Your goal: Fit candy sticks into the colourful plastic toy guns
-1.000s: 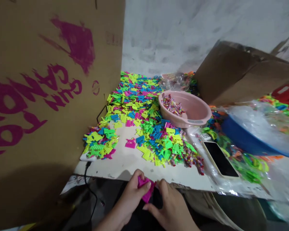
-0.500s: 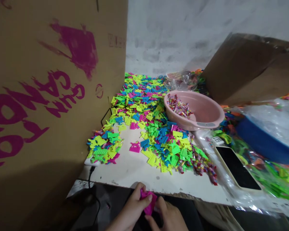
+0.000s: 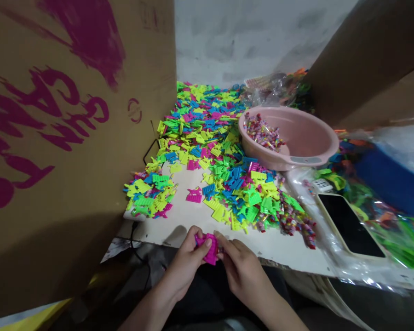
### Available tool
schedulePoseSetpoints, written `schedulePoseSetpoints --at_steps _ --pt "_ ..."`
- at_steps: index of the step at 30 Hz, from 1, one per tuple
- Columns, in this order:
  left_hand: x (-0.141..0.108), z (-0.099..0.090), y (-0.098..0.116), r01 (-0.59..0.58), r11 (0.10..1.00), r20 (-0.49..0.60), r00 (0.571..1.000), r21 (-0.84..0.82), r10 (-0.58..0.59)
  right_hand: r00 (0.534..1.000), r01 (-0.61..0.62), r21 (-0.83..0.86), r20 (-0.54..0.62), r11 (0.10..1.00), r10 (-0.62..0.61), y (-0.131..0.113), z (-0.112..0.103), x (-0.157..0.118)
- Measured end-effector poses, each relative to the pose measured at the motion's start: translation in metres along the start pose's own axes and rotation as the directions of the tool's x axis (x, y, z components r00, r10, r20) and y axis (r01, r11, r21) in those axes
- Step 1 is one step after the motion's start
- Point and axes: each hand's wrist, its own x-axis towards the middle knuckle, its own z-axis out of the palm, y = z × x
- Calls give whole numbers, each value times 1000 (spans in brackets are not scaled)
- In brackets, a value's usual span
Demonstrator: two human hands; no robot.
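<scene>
A magenta plastic piece [image 3: 211,250] is held at the table's front edge between both hands. My left hand [image 3: 189,255] pinches it between thumb and fingers. On its right side, the fingertips of my right hand [image 3: 239,264] press together at the piece's edge, and something small there is too hidden to make out. Beyond the hands lies a large spread of yellow, green, blue and magenta plastic pieces [image 3: 224,179]. A loose magenta piece [image 3: 194,195] rests on the white table [image 3: 182,225]. Small wrapped candies [image 3: 296,220] lie at the right of the pile.
A pink basin [image 3: 307,138] holds more wrapped candies. To its right are a phone [image 3: 352,225] on clear plastic, a blue basin [image 3: 389,179] and bagged pieces. A tall cardboard box [image 3: 89,184] stands at left, with a small heap [image 3: 152,193] beside it. A black cable hangs below.
Both hands have moved up in view with the magenta piece, and my right fingertips are now closed at its edge. The view has shifted, so the table items appear higher.
</scene>
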Motion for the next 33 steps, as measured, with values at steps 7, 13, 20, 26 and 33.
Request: schedulePoseSetpoints --at_steps 7,13,20,26,33 --pt "7 -4 1 -3 1000 6 1000 13 3 997 8 31 -81 999 -5 6 15 0" --pt "13 -19 -2 -40 998 -26 999 58 41 998 -45 48 35 998 43 6 11 15" --pt "30 -58 22 -449 649 -45 801 614 597 997 67 -273 41 960 -58 19 11 113" --pt "54 -72 32 -482 287 156 689 828 708 982 169 -514 161 841 -99 29 32 140" --pt "65 -68 15 -133 -234 245 793 963 558 971 238 -574 153 784 -183 42 32 76"
